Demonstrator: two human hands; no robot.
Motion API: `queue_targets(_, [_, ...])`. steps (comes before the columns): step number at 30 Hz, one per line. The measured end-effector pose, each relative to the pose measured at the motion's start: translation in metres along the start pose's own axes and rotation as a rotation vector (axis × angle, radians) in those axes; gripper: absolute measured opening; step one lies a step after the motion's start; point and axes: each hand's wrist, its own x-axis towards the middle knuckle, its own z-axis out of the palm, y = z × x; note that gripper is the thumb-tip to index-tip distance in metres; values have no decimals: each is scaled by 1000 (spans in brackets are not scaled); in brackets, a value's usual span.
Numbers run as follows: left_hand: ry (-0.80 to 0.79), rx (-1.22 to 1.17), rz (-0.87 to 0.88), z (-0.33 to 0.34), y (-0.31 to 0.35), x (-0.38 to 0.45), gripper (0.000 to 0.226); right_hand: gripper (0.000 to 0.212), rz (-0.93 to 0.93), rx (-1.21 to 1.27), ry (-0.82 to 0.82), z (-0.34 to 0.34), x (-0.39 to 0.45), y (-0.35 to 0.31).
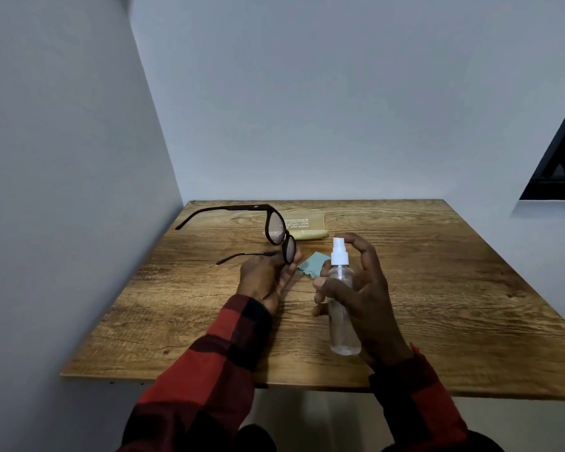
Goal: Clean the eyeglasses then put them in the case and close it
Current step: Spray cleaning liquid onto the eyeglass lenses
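Left hand [268,275]: I am pinching the eyeglasses [276,231] over the desk's [437,288] far-left corner, lenses facing the nozzle | Right hand [362,288]: I am gripping the spray bottle [341,308], forefinger on pump | Yellow case [307,225]: waiting at far edge.

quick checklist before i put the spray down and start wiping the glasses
1. Glasses held firmly: ok, left hand pinches the frame by the near lens, clear of the table.
2. Far lens wetted: ok, droplets show on it.
3. Near lens wetted: cannot tell, too dark to read.
4. Spray bottle under control: ok, right hand grips it with a finger on the white nozzle.
5. Cloth within reach: ok, the blue cloth lies on the table between the hands.
6. Case ready and open: cannot tell, the yellow case lies behind the glasses, partly hidden.
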Motion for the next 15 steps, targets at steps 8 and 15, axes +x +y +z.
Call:
queue_targets(8, [375,480,522,-21,10,6,20,66,-45,-245,29,-4,-6,-4])
queue_targets(15, [414,632,752,-26,13,1,21,64,-170,-613,59,-3,-13,8])
